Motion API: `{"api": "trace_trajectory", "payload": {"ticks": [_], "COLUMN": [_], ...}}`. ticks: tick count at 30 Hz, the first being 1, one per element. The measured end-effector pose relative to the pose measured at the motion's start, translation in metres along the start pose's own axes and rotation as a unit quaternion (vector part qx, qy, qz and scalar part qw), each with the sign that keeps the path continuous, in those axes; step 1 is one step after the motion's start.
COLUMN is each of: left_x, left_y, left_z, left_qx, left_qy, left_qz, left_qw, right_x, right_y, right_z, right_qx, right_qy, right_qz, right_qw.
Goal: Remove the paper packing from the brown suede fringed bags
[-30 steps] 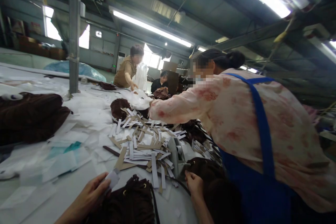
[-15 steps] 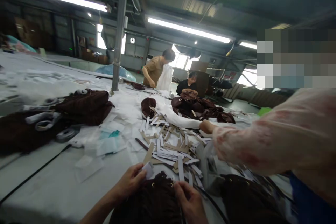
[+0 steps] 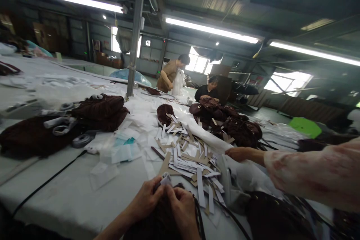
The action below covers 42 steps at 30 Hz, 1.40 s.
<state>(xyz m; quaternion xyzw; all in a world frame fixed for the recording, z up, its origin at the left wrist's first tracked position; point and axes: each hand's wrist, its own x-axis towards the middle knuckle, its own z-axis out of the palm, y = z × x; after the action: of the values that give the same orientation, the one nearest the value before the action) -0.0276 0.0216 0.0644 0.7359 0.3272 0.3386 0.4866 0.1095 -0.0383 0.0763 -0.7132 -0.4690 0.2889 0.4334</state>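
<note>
In the head view, my left hand (image 3: 145,199) is at the bottom middle, its thumb and fingers closed on a small white-grey piece (image 3: 165,179) that looks like folded paper or card. My right hand (image 3: 182,205) has come up against it, with its fingertips pinched together at the same piece. Beneath both hands hangs a gathered dark brown fabric bag (image 3: 157,223) with a drawstring-like top, largely covered by the hands. Just beyond my fingers lies a heap of white and tan card strips (image 3: 185,161).
A co-worker's hand (image 3: 242,154) reaches in from the right, over white sheeting and near a dark brown bag (image 3: 277,213). More brown bags stand at left (image 3: 95,114) and behind the strips (image 3: 225,116). A black cable (image 3: 50,180) crosses the table. Two people work farther back.
My right hand has moved left from the bag's edge to meet my left hand at the white piece. The view has turned right. The co-worker's arm has drawn back to the right.
</note>
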Motion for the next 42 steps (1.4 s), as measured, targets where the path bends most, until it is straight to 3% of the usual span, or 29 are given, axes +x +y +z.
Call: {"api": "trace_trajectory", "payload": {"ticks": [6,10,13,20,24,28,33,35,38,42], "left_x": [0.000,0.005,0.008,0.013,0.009,0.006,0.005,0.005,0.006,0.009], "left_y": [0.002,0.000,-0.005,-0.019,-0.020,-0.012,-0.004,-0.009,-0.018,-0.021], "left_z": [-0.002,0.002,0.008,0.018,0.017,0.009,-0.003,-0.007,-0.009,-0.009], "left_qx": [-0.048,-0.052,-0.081,-0.110,-0.127,-0.194,-0.297,-0.339,-0.410,-0.447], "left_qy": [-0.036,0.023,0.053,0.082,0.081,0.055,-0.011,-0.055,-0.103,-0.100], "left_qz": [0.004,-0.010,-0.014,-0.021,-0.020,-0.039,-0.145,-0.197,-0.214,-0.192], "left_qw": [0.998,0.998,0.995,0.990,0.988,0.979,0.944,0.918,0.881,0.868], "right_x": [0.002,0.004,0.008,0.019,0.016,0.007,0.005,0.009,0.015,0.017], "right_y": [0.004,0.005,0.014,0.042,0.035,0.016,0.007,0.005,-0.004,-0.012], "right_z": [0.001,0.006,0.011,0.022,0.022,0.014,0.005,0.000,-0.008,-0.012], "right_qx": [-0.026,-0.012,0.060,0.145,0.187,0.201,0.123,0.054,-0.009,0.081], "right_qy": [0.014,0.044,0.024,0.060,0.072,0.018,-0.029,-0.035,-0.061,-0.141], "right_qz": [0.021,-0.003,-0.004,0.002,0.037,0.031,-0.107,-0.165,-0.227,-0.186], "right_qw": [0.999,0.999,0.998,0.988,0.979,0.979,0.986,0.984,0.972,0.969]}}
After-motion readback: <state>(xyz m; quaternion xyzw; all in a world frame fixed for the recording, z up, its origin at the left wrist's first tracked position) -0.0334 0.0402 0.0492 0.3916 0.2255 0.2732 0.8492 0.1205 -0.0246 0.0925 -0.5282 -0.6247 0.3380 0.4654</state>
